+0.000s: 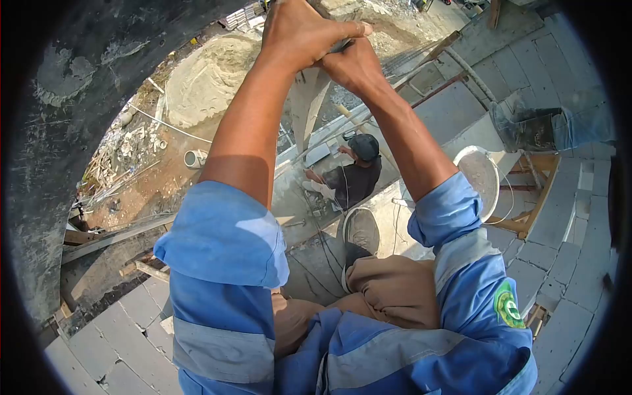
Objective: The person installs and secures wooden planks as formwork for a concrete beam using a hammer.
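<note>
Both arms reach up and forward to the top of the view, where my hands meet. My left hand (296,33) is bent over with its thumb stretched to the right; its fingers are mostly hidden or cut off by the frame edge. Just below and to the right, touching it, my right hand (355,66) is closed. A small dark grey piece (340,46) shows between the hands, too covered to name. Under the hands, a grey, narrow wedge-shaped piece (307,108) points downward; whether I hold it cannot be seen.
A person in a dark cap (359,164) crouches below me. A white bucket (478,181) stands at my right, near a wooden frame (536,197). Grey block walls (559,204) curve around. A dark slab (72,131) fills the left; a sand pile (207,82) lies far below.
</note>
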`<state>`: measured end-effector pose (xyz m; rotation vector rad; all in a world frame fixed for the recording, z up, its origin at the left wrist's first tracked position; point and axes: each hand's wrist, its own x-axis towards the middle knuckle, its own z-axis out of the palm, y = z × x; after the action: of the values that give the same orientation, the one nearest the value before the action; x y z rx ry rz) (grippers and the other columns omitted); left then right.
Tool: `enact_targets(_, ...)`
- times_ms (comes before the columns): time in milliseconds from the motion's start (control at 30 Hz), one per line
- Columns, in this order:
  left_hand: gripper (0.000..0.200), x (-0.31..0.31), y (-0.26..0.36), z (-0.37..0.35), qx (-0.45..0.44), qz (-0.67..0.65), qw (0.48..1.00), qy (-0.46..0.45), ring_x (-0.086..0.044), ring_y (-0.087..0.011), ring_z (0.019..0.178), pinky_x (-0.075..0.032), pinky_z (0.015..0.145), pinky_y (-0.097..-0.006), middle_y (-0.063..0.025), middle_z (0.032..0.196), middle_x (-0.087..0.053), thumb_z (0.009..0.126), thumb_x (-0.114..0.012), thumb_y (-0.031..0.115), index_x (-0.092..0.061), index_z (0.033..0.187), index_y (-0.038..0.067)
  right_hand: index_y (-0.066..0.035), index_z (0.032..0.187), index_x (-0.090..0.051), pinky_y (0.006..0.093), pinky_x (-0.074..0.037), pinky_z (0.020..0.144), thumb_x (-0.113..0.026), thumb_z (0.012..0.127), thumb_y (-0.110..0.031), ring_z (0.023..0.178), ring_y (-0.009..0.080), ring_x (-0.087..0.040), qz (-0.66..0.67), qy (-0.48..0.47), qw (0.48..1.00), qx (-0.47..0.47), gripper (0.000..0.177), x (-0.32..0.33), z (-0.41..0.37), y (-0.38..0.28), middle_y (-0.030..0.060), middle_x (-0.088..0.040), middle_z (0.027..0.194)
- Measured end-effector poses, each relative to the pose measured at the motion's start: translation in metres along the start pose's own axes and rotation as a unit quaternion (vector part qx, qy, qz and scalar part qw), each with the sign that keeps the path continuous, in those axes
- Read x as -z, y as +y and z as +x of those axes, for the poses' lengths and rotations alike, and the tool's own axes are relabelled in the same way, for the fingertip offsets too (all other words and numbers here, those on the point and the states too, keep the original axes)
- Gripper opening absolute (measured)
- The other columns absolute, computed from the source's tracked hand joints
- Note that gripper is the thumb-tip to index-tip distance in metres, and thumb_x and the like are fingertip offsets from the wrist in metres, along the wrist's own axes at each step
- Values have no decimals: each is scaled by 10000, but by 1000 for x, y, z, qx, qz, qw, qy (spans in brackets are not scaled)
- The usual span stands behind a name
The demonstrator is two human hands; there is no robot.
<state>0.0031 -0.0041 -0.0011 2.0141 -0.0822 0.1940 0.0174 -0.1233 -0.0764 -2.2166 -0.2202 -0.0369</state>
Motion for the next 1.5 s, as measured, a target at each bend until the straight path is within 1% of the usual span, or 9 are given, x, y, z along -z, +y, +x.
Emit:
enact_targets(367, 355, 3, -1, -4, -3, -12, 1000, 10, -691, -197, 704, -544, 634, -326, -172, 750, -700, 633, -809, 225, -690, 795, -68, 16, 919, -691, 383, -535, 740, -785, 612, -289, 820, 288, -690, -1, -1, 999, 34, 443, -7, 4, 9, 168, -701, 886)
enact_targets(433, 381, 4, 1, -5, 10, 12, 1000, 16, -691, -195, 737, -548, 660, -325, -175, 784, -702, 629, -821, 218, -688, 841, -69, 26, 1031, -675, 392, -531, 772, -787, 659, -317, 907, 303, -687, -27, -18, 999, 17, 519, -4, 3, 7, 208, -696, 944)
enact_targets(667, 456, -2, -14, -4, -53, -70, 993, 82, -691, -236, 822, -558, 721, -335, -183, 893, -701, 618, -842, 191, -667, 950, -67, 22, 1044, -669, 394, -531, 778, -747, 675, -305, 912, 310, -685, -29, -8, 999, 22, 500, -3, 1, 1, 204, -697, 948)
enact_targets(733, 505, 2, -11, -5, -28, -48, 998, 34, -689, -246, 859, -559, 745, -344, -194, 935, -697, 618, -844, 194, -647, 995, -78, 21, 935, -691, 390, -538, 735, -772, 613, -296, 817, 300, -693, -8, 19, 998, 53, 459, -6, 2, 5, 183, -701, 880)
enact_targets(867, 551, 2, -7, -6, 9, -14, 999, 33, -687, -249, 893, -557, 763, -347, -205, 974, -692, 620, -844, 199, -629, 1047, -76, 19, 928, -694, 388, -539, 734, -770, 615, -295, 816, 296, -694, -3, 15, 998, 53, 450, -8, 4, 9, 180, -702, 882)
enact_targets(933, 582, 1, -10, -7, -11, -65, 997, 42, -686, -253, 910, -555, 771, -346, -213, 994, -688, 618, -848, 216, -621, 1070, -71, 15, 922, -696, 385, -540, 732, -766, 617, -289, 808, 293, -694, -4, 8, 999, 35, 436, -9, 5, 9, 181, -701, 878)
enact_targets(1033, 578, 2, -8, -7, -6, -11, 999, 53, -687, -254, 912, -556, 772, -348, -208, 991, -690, 618, -851, 214, -623, 1070, -65, 4, 1046, -675, 387, -542, 780, -782, 659, -280, 880, 299, -698, -11, -9, 1000, 26, 492, -7, 2, 7, 190, -706, 937)
enact_targets(1267, 578, 3, -6, -6, 0, -53, 998, 17, -682, -235, 888, -553, 765, -343, -187, 974, -691, 609, -861, 187, -618, 1070, -61, 22, 1044, -668, 394, -544, 758, -785, 658, -281, 864, 308, -696, -20, 2, 999, 32, 505, -13, 4, 11, 205, -698, 933)
enact_targets(1500, 546, 1, -9, -8, -21, -57, 997, 53, -680, -238, 856, -551, 746, -337, -173, 943, -693, 609, -860, 172, -629, 1049, -53, 66, 1027, -655, 394, -543, 738, -784, 643, -297, 840, 312, -692, -20, 2, 1000, 7, 544, -10, 1, 6, 221, -689, 912)
